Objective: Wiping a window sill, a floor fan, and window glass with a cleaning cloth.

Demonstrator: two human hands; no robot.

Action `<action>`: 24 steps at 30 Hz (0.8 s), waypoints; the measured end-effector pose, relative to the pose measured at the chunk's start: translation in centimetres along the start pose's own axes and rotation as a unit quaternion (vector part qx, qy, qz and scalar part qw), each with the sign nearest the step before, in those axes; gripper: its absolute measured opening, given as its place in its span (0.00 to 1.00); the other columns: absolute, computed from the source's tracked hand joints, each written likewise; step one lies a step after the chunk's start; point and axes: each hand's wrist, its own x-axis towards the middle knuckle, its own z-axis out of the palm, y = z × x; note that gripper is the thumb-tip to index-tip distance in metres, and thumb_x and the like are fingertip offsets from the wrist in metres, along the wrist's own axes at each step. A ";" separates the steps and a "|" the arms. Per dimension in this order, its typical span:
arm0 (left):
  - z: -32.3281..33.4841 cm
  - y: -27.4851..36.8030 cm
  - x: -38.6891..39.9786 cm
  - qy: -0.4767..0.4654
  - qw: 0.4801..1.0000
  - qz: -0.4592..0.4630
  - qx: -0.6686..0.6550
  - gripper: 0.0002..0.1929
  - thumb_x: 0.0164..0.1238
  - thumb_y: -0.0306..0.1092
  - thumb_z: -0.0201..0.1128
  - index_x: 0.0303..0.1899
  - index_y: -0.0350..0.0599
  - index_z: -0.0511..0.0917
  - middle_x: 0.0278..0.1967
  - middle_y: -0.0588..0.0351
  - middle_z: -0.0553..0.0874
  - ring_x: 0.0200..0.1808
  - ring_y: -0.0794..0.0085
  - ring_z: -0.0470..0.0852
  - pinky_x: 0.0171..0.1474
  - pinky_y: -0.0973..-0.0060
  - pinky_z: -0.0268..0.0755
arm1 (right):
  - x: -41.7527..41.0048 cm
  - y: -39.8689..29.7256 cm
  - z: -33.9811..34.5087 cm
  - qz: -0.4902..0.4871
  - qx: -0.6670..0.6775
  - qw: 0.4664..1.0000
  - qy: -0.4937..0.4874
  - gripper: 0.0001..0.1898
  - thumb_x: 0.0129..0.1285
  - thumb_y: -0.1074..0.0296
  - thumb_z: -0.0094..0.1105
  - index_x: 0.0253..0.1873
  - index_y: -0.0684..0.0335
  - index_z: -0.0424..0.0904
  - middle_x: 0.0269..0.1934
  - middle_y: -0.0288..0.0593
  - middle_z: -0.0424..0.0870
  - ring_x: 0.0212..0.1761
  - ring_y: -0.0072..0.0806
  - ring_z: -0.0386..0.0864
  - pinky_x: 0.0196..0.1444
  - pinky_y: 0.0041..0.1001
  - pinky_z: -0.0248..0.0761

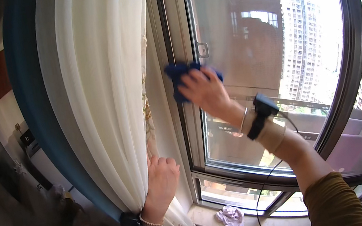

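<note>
My right hand point(204, 91) presses a dark blue cloth point(179, 82) against the left upright of the window frame point(197, 135), beside the glass pane point(239, 31); hand and cloth are slightly blurred. Lower and to the left, my left hand point(163, 177) is closed on the edge of the white curtain point(101, 90), gathering it to the left of the frame. The fingertips of that hand are partly hidden. A blue curtain point(35, 101) hangs further left.
A crumpled pale cloth point(233, 219) lies on the window sill point(201, 213). A black cable point(263, 185) runs from the device on my right wrist down past the sill. Outside the glass are a railing point(301, 103) and high-rise buildings point(301, 39).
</note>
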 end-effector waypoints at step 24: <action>-3.1 4.7 4.4 0.079 0.927 -0.205 -0.303 0.15 0.60 0.33 0.65 0.43 0.33 0.75 0.40 0.40 0.78 0.44 0.49 0.76 0.65 0.57 0.60 | 13.4 30.7 -20.8 0.175 -0.334 0.839 0.392 0.23 0.52 0.54 0.68 0.49 0.60 0.76 0.45 0.47 0.76 0.49 0.46 0.73 0.50 0.42 0.67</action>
